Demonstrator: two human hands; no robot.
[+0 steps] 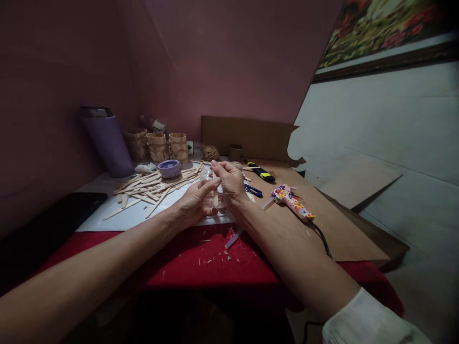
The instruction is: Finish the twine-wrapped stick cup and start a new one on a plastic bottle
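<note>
My left hand (197, 198) is closed around a clear plastic piece (207, 173), perhaps a cup or cut bottle; its full shape is hidden by my fingers. A wooden craft stick (215, 197) stands upright against the near side of the plastic. My right hand (229, 181) is closed, pinching the top of this stick between thumb and fingers, and my left thumb reaches close to it. Just left of my hands lies a loose pile of wooden craft sticks (148, 186) on white paper (118, 217).
A flower-patterned glue gun (292, 203), a blue cutter (253, 190) and a yellow-black cutter (261, 172) lie on cardboard at right. A glue stick (234, 239) rests on the red cloth (172, 263). Behind stand a purple tumbler (109, 143), a purple lid (169, 168), carved wood-coloured cups (157, 147) and twine (210, 153).
</note>
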